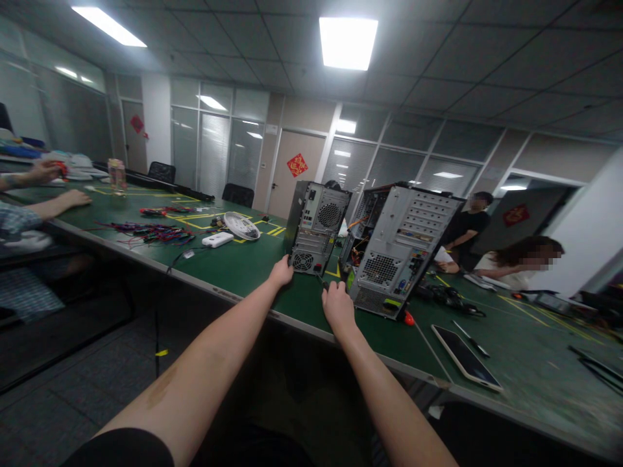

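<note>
A smaller black computer case stands upright with its back panel, fans and ports facing me. My left hand is at its lower left corner, holding that edge; some fingers are hidden along the side. Just right of its base, my right hand is closed around a screwdriver with a dark handle. The thin shaft points at the lower back edge of the case; whether its tip touches a screw is too small to tell. Beside my right hand stands a larger computer case, its side open and wires showing inside.
Leftward on the green table lie bundled coloured wires, a white power strip and a white round basket. A phone, a pen-like tool and black cables lie right. Other people sit or stand around the table.
</note>
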`<action>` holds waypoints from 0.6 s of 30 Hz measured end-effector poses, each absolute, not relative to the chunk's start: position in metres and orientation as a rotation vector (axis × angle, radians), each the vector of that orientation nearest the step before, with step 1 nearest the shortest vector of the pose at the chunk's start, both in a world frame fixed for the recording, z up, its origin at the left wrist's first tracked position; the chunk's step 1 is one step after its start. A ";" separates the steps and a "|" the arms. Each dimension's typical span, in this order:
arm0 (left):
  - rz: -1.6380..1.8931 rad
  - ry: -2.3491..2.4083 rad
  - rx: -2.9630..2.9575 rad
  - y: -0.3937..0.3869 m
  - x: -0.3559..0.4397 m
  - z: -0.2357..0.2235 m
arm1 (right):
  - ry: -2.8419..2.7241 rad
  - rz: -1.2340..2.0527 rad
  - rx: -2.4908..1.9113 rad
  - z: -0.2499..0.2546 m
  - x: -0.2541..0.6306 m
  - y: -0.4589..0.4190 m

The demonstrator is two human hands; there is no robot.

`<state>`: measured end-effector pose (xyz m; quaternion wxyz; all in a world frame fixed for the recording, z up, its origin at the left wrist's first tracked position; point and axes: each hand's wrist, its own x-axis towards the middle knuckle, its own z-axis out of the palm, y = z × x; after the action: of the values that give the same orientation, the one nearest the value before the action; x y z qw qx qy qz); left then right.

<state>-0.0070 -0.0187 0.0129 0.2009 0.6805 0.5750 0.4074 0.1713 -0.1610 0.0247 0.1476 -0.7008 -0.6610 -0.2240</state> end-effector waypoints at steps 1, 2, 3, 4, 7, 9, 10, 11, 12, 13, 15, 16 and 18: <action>1.140 1.609 1.899 -0.019 -0.007 0.013 | -1.904 -0.637 -2.015 0.025 0.171 -0.161; 1.142 1.609 1.896 -0.019 -0.007 0.013 | -1.907 -0.626 -2.013 0.025 0.171 -0.162; 1.145 1.608 1.895 -0.019 -0.007 0.013 | -1.910 -0.612 -2.014 0.026 0.171 -0.162; 1.147 1.607 1.892 -0.018 -0.007 0.013 | -1.911 -0.601 -2.015 0.026 0.171 -0.162; 1.155 1.599 1.892 -0.017 -0.007 0.011 | -1.911 -0.589 -2.024 0.027 0.171 -0.163; 1.156 1.596 1.897 -0.016 -0.007 0.010 | -1.909 -0.594 -2.028 0.026 0.171 -0.162; 1.157 1.598 1.901 -0.016 -0.007 0.010 | -1.907 -0.595 -2.031 0.026 0.171 -0.162; 1.157 1.599 1.906 -0.016 -0.007 0.010 | -1.904 -0.597 -2.035 0.026 0.171 -0.162; 1.157 1.601 1.910 -0.017 -0.007 0.010 | -1.899 -0.602 -2.038 0.025 0.171 -0.161; 1.155 1.603 1.913 -0.017 -0.007 0.011 | -1.894 -0.609 -2.039 0.025 0.171 -0.161; 1.145 1.605 1.917 -0.018 -0.007 0.012 | -1.890 -0.621 -2.030 0.025 0.171 -0.160; 1.138 1.605 1.916 -0.018 -0.007 0.012 | -1.892 -0.624 -2.022 0.024 0.172 -0.160; 1.130 1.607 1.910 -0.018 -0.007 0.013 | -1.901 -0.616 -2.009 0.024 0.173 -0.159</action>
<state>-0.0075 -0.0185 0.0131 0.1996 0.6831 0.5747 0.4041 0.1727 -0.1592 0.0240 0.1533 -0.7007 -0.6628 -0.2149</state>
